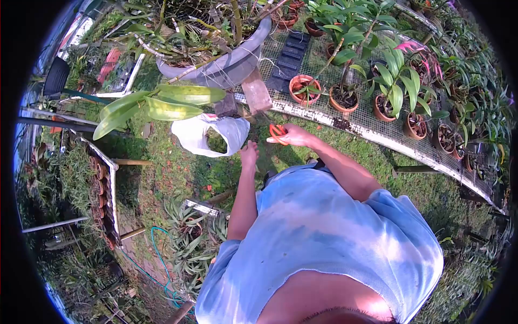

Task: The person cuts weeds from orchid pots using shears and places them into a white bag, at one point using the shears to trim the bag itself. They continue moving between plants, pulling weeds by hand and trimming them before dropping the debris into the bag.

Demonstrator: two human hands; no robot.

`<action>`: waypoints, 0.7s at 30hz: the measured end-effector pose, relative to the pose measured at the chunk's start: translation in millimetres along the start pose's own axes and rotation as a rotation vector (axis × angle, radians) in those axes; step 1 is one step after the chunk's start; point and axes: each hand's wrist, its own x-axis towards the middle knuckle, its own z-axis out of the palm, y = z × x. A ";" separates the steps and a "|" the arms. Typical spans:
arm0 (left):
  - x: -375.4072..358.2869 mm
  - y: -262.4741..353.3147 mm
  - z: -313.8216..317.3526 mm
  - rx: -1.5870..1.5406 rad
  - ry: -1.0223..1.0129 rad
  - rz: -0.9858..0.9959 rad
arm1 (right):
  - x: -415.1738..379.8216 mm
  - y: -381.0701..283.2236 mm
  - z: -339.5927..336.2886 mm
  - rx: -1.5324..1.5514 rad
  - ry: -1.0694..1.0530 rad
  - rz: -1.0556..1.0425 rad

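Note:
My right hand [295,135] is closed around the orange handles of a pair of scissors [277,133]. Their thin blades point up toward the bench edge. Just to the left, my left hand [249,153] has its fingers curled at the right edge of a white plastic bag [186,133], seemingly gripping it. The bag gapes upward, with some green and brown showing through its mouth. Above it, broad yellow-green leaves [175,102] hang out from a large grey pot [237,67] crowded with stems and roots. The pot stands at the bench edge beside a block [256,92].
A curved mesh bench [345,123] with a white rim runs off to the right, carrying several potted plants and a black plastic tray [290,59]. A smaller rack with pots [102,197] stands left. Spiky plants [186,232] and a green hose [156,245] lie lower left.

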 end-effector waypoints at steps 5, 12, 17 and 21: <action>50.0 -38.5 -58.2 0.027 -0.105 -0.119 | 9.6 4.9 32.4 0.031 0.077 0.076; 89.0 -45.1 -99.5 0.108 -0.146 -0.263 | 10.7 -15.9 63.7 0.028 0.130 0.190; 200.6 -118.9 -112.6 0.333 -0.458 -0.158 | 31.0 -36.8 93.3 -0.026 0.068 0.310; 174.9 -87.7 -125.2 0.169 0.016 -0.280 | 41.1 -46.3 117.3 -0.150 0.065 0.260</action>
